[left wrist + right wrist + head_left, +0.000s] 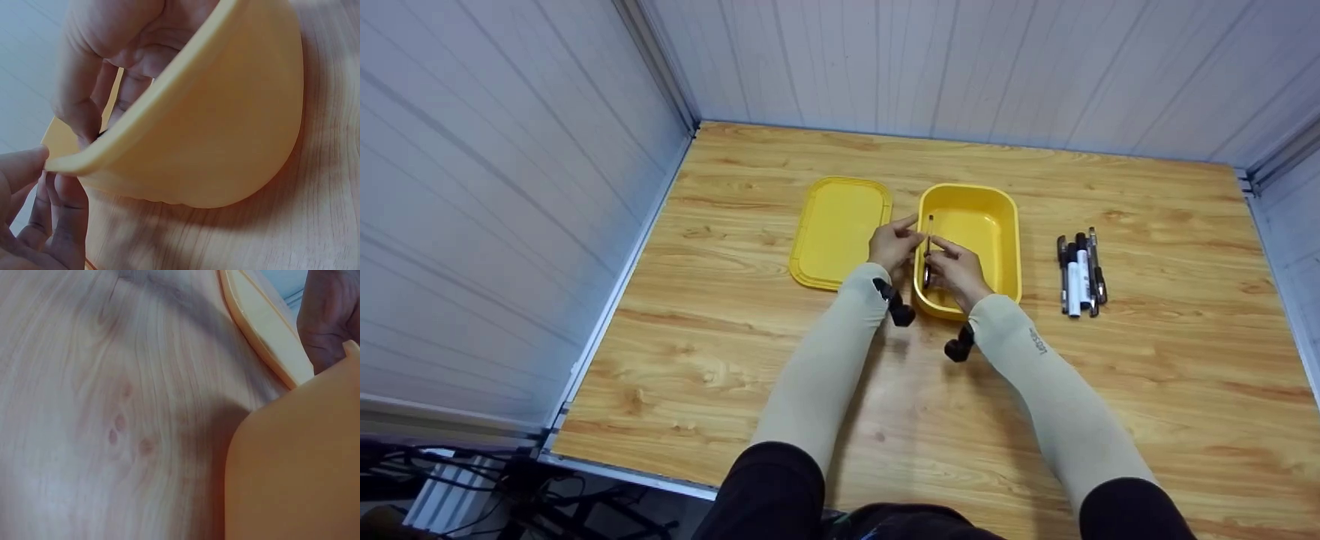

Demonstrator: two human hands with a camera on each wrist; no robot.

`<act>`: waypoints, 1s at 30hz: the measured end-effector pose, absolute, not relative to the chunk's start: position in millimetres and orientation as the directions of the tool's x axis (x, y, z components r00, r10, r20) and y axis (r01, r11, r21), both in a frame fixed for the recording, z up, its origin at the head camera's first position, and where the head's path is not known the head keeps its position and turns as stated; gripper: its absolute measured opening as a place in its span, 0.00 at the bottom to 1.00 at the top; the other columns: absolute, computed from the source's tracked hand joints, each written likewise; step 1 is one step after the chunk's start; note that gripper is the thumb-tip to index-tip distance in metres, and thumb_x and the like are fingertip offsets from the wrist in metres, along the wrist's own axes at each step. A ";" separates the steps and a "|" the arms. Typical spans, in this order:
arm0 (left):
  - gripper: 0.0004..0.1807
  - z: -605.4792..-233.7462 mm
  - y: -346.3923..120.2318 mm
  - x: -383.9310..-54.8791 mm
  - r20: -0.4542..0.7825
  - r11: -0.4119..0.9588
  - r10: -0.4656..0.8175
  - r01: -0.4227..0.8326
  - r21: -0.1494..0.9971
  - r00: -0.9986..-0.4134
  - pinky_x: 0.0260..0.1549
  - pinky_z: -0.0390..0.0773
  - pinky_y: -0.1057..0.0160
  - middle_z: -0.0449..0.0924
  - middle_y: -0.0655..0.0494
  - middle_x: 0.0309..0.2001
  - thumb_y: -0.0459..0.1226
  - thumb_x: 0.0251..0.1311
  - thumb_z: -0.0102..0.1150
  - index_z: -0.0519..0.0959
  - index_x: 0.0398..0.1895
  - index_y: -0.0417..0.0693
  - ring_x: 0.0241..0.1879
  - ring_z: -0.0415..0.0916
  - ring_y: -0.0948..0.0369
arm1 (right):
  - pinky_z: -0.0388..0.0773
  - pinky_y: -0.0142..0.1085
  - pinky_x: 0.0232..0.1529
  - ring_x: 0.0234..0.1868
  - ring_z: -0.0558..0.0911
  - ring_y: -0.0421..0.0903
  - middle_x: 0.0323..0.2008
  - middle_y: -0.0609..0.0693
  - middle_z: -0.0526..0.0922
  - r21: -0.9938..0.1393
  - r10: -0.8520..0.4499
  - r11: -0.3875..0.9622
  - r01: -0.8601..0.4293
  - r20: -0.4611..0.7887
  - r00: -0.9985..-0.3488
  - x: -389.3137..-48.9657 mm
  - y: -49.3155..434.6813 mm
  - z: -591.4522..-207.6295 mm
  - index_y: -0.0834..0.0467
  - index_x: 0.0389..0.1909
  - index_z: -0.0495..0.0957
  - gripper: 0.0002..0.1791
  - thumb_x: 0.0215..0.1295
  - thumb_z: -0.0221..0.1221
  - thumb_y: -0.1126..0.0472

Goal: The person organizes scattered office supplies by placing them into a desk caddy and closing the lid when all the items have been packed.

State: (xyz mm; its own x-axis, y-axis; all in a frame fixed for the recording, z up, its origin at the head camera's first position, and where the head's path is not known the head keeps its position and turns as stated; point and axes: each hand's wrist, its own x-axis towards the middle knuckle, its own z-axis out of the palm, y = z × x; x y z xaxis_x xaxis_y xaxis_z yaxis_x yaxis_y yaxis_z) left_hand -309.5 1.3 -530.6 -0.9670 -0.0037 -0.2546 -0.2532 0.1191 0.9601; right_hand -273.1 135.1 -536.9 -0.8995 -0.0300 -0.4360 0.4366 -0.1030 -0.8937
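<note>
A yellow plastic box stands on the table with its top uncovered. At its left rim is my left hand, pinching the edge between thumb and fingers, as the left wrist view shows. My right hand reaches inside the box and holds a dark, slim pen close against the left inner wall. The pen lies lengthwise along that wall. In the left wrist view the right hand is behind the box wall, which hides most of the pen.
A flat yellow lid lies on the table just left of the box. To the right, a group of several pens and markers lies side by side. Pale panels wall the table at the back and sides.
</note>
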 end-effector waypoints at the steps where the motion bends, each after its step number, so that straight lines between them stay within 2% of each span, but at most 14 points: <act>1: 0.22 -530.8 1.5 -309.3 -0.254 0.119 -0.002 -0.252 0.960 -0.967 0.32 0.83 0.67 0.86 0.51 0.39 0.32 0.63 0.63 0.80 0.61 0.52 0.34 0.84 0.60 | 0.81 0.31 0.34 0.34 0.81 0.39 0.39 0.48 0.79 -0.893 -0.029 -0.102 0.438 -0.437 -0.899 -273.4 135.6 -537.8 0.54 0.72 0.65 0.28 0.72 0.52 0.65; 7: 0.22 -528.4 4.4 -305.6 -0.271 0.051 0.000 -0.271 0.961 -0.963 0.38 0.84 0.63 0.86 0.43 0.43 0.30 0.63 0.62 0.79 0.61 0.49 0.41 0.85 0.51 | 0.82 0.33 0.35 0.35 0.81 0.40 0.42 0.48 0.80 -0.888 -0.019 -0.081 0.452 -0.452 -0.892 -275.5 138.1 -542.8 0.54 0.72 0.65 0.29 0.71 0.53 0.66; 15: 0.21 -527.8 1.3 -304.5 -0.249 0.112 0.004 -0.247 0.963 -0.969 0.33 0.82 0.68 0.87 0.50 0.39 0.32 0.64 0.62 0.79 0.61 0.51 0.35 0.84 0.60 | 0.83 0.33 0.32 0.31 0.82 0.39 0.48 0.54 0.78 -0.907 -0.007 0.000 0.420 -0.420 -0.907 -278.0 134.6 -546.9 0.56 0.72 0.65 0.29 0.70 0.55 0.68; 19: 0.22 -529.3 0.3 -303.6 -0.258 0.110 -0.003 -0.257 0.960 -0.966 0.32 0.82 0.67 0.86 0.48 0.42 0.33 0.65 0.61 0.78 0.63 0.51 0.36 0.83 0.58 | 0.83 0.32 0.29 0.28 0.82 0.38 0.47 0.54 0.79 -0.917 0.018 0.037 0.397 -0.397 -0.918 -278.5 130.9 -548.7 0.57 0.70 0.68 0.29 0.69 0.57 0.69; 23: 0.23 -530.3 1.1 -303.4 -0.263 0.087 -0.018 -0.264 0.961 -0.964 0.30 0.80 0.69 0.85 0.46 0.44 0.32 0.65 0.61 0.78 0.63 0.52 0.39 0.83 0.55 | 0.83 0.32 0.29 0.27 0.81 0.38 0.46 0.54 0.80 -0.924 0.029 0.063 0.377 -0.376 -0.926 -278.8 128.7 -549.2 0.57 0.69 0.70 0.28 0.67 0.58 0.69; 30: 0.24 -532.0 4.4 -303.0 -0.291 0.015 -0.013 -0.291 0.957 -0.957 0.27 0.78 0.69 0.85 0.45 0.43 0.31 0.65 0.61 0.76 0.64 0.51 0.39 0.83 0.53 | 0.82 0.30 0.27 0.28 0.82 0.40 0.53 0.60 0.79 -0.925 0.047 0.125 0.358 -0.355 -0.934 -277.8 129.1 -549.5 0.60 0.66 0.73 0.25 0.67 0.58 0.69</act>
